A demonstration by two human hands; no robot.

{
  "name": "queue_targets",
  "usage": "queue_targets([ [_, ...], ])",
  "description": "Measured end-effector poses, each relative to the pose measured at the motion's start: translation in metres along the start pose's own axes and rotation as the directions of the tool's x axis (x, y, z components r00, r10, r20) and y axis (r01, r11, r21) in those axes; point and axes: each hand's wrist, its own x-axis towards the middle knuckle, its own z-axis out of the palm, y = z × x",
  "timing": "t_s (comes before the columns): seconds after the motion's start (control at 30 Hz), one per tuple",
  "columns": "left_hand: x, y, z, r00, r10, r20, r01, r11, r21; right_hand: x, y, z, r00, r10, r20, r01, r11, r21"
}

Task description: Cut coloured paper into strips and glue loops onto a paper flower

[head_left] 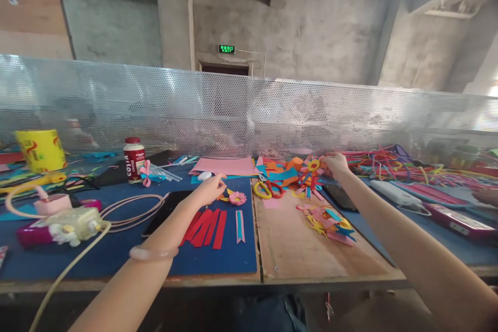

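My left hand (pixel 211 190) hovers over the blue mat, fingers loosely bent with a small gap between the tips and nothing visible in them. Just beside it lies a pink paper flower (pixel 237 198) with yellow and orange pieces. Nearer to me are several red paper strips (pixel 210 228) and a pink-and-blue paper ribbon (pixel 239 226). My right hand (pixel 336 165) reaches to the edge of a heap of paper pieces, by an orange-and-yellow paper flower (pixel 313 166). Its fingers are curled in; what they hold, if anything, is hidden.
Scissors (pixel 262 190) with yellow handles lie at the board's back. A paper flower pile (pixel 329 223) sits on the wooden board (pixel 288 254). Phones, a power bank (pixel 395 193), cables, a red-and-white bottle (pixel 134 161) and yellow tape (pixel 41 150) stand around. Perforated metal panels (pixel 175 104) close off the back.
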Motion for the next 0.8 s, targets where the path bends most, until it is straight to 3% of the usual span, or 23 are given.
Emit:
queue_targets([
  [0.1, 0.001, -0.001, 0.0, 0.999, -0.001, -0.038, -0.001, 0.998, -0.07, -0.001, -0.029, -0.009, 0.999, -0.024, 0.029, 0.019, 0.985, 0.173],
  [0.2, 0.002, 0.003, -0.001, 0.997, -0.012, -0.074, -0.002, 0.983, -0.181, -0.02, -0.065, -0.008, 0.981, -0.13, 0.142, 0.073, 0.933, 0.353],
  [0.37, -0.002, 0.025, -0.004, 1.0, 0.006, -0.004, -0.007, 0.881, -0.474, -0.075, -0.119, 0.024, 0.855, -0.345, 0.388, 0.067, 0.814, 0.577],
  [0.47, -0.004, 0.036, -0.006, 0.999, 0.03, 0.038, 0.0, 0.785, -0.62, -0.101, -0.137, 0.048, 0.78, -0.433, 0.451, 0.05, 0.763, 0.644],
  [0.6, -0.004, 0.037, -0.004, 0.999, 0.034, 0.012, -0.014, 0.675, -0.738, -0.123, -0.145, 0.072, 0.708, -0.503, 0.495, 0.028, 0.721, 0.692],
  [0.67, -0.003, 0.036, -0.002, 1.0, 0.002, -0.026, -0.021, 0.639, -0.769, -0.132, -0.142, 0.081, 0.712, -0.505, 0.488, 0.018, 0.708, 0.706],
  [0.8, -0.002, 0.035, -0.001, 0.995, -0.064, -0.081, -0.027, 0.599, -0.801, -0.148, -0.128, 0.098, 0.803, -0.347, 0.484, -0.132, 0.689, 0.712],
])
